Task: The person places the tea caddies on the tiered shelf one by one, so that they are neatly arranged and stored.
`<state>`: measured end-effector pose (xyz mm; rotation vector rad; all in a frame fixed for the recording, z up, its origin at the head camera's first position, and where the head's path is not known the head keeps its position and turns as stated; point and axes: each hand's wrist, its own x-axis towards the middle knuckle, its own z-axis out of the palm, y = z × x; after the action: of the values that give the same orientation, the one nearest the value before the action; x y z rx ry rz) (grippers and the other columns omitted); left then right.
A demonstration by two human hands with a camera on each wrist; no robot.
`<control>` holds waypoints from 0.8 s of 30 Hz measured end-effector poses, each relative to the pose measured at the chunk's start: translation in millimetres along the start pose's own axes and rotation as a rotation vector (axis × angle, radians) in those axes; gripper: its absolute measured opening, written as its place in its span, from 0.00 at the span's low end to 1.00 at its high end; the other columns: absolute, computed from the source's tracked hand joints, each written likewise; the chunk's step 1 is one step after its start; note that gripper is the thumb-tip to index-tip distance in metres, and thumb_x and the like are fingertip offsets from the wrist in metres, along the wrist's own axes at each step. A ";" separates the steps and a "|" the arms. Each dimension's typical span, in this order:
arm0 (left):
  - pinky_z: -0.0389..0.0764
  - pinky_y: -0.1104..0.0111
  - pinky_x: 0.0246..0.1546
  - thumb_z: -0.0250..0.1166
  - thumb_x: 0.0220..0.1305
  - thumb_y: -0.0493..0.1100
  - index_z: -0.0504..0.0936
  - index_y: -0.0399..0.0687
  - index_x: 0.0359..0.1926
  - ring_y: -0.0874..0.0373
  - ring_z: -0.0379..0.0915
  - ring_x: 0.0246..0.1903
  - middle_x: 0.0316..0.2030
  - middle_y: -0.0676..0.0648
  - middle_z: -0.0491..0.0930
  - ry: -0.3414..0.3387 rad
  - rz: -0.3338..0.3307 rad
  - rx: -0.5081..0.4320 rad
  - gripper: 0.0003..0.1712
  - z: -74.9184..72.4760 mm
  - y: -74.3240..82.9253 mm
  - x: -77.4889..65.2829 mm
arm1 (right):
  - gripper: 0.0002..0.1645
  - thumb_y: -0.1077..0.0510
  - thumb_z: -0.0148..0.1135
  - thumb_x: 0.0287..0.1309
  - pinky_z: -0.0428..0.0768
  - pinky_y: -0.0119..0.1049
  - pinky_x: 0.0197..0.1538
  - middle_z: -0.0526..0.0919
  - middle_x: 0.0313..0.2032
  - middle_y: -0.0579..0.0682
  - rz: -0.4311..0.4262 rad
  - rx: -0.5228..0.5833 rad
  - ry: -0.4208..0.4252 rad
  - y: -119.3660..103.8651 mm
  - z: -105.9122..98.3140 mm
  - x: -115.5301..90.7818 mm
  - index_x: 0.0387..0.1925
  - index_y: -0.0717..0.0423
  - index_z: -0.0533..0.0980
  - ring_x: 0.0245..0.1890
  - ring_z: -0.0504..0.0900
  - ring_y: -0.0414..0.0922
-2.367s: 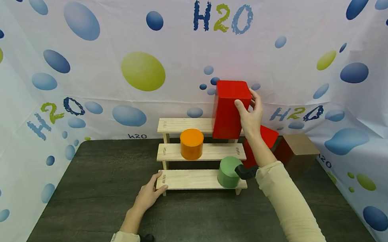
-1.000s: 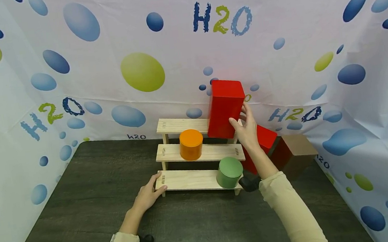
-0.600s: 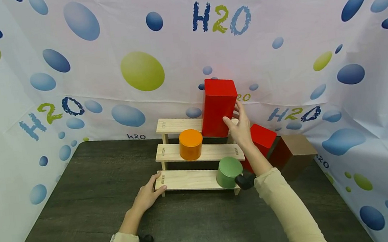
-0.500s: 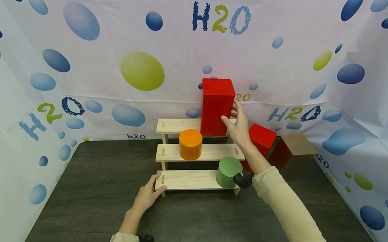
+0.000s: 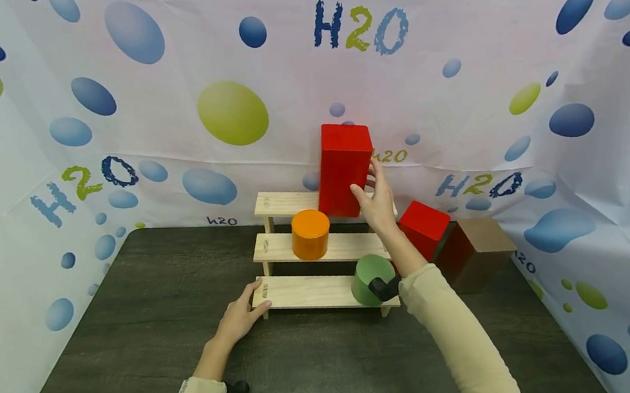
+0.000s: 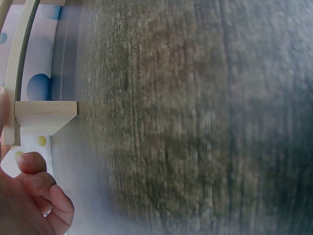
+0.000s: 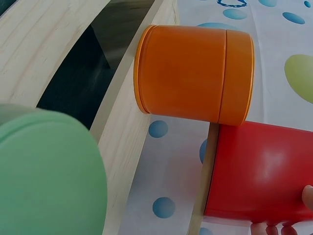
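A three-step wooden display rack [image 5: 302, 290] stands against the back cloth. My right hand [image 5: 377, 205] holds a tall red box [image 5: 345, 170] by its right side, thumb in front. In the right wrist view the base of the red box [image 7: 264, 171] meets the edge of the top step, and fingertips [image 7: 288, 229] show at its side. My left hand [image 5: 238, 319] grips the left end of the lowest step. An orange lidded canister [image 5: 310, 236] sits on the middle step. On the lowest step's right end is a green canister [image 5: 366, 279], partly covered by a black strap piece.
Right of the rack, a second red box [image 5: 425, 226] leans or lies tilted beside a brown box [image 5: 481, 249]. The dark wood-grain table [image 5: 322, 364] spreads in front. A patterned cloth [image 5: 165, 110] hangs close behind the rack and along both sides.
My right hand has moved the tall red box leftward along the top step, and the box stands more upright than before. My left hand has stayed on the rack.
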<state>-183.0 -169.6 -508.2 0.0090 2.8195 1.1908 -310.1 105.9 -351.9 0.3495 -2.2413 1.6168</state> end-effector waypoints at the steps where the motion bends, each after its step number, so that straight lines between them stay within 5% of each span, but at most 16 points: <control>1: 0.58 0.69 0.16 0.59 0.61 0.53 0.58 0.49 0.67 0.62 0.51 0.12 0.11 0.53 0.60 0.001 -0.001 0.002 0.36 0.2 -0.1 0.2 | 0.38 0.65 0.56 0.59 0.70 0.50 0.54 0.63 0.61 0.58 -0.011 0.004 0.001 0.3 1.0 0.1 0.68 0.54 0.53 0.55 0.68 0.55; 7: 0.58 0.70 0.16 0.59 0.61 0.53 0.58 0.49 0.67 0.61 0.51 0.12 0.11 0.52 0.61 0.001 -0.008 0.005 0.36 1.7 -1.0 1.2 | 0.36 0.64 0.56 0.59 0.73 0.47 0.51 0.65 0.59 0.58 -0.062 0.003 0.014 -0.5 7.7 0.7 0.67 0.53 0.55 0.52 0.69 0.54; 24: 0.58 0.68 0.17 0.59 0.61 0.54 0.59 0.51 0.67 0.59 0.53 0.14 0.15 0.49 0.63 -0.006 -0.038 0.001 0.37 1.0 -0.4 2.1 | 0.36 0.67 0.53 0.60 0.71 0.48 0.53 0.63 0.60 0.60 -0.026 -0.001 -0.015 -11.3 30.2 3.0 0.68 0.57 0.52 0.55 0.67 0.56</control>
<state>-185.0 -169.1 -509.3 -0.0400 2.8022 1.1792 -312.5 73.7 -349.5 0.3899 -2.2391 1.6051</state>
